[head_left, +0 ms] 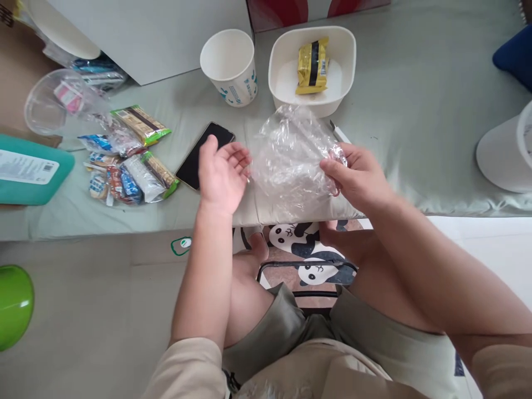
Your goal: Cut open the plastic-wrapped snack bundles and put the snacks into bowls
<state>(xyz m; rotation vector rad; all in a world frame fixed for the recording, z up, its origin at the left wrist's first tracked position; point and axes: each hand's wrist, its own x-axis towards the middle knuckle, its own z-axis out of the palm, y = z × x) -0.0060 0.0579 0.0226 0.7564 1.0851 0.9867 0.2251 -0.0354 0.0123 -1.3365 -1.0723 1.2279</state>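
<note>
My right hand [359, 174] pinches the edge of a crumpled clear plastic bag [286, 160] held over the front of the table. My left hand [222, 172] hovers just left of the bag with its fingers apart and slightly curled, holding nothing. A black phone [198, 158] lies flat under and left of that hand. Behind the bag stands a white square bowl [344, 61] with a yellow snack packet [312, 65] in it.
A white paper cup [230, 66] stands left of the bowl. A pile of wrapped snacks [127, 160] lies at the left, with a clear plastic cup [54, 102], a teal box [33, 169] and a green object [14, 302] nearby. A white base [505, 152] sits at the right.
</note>
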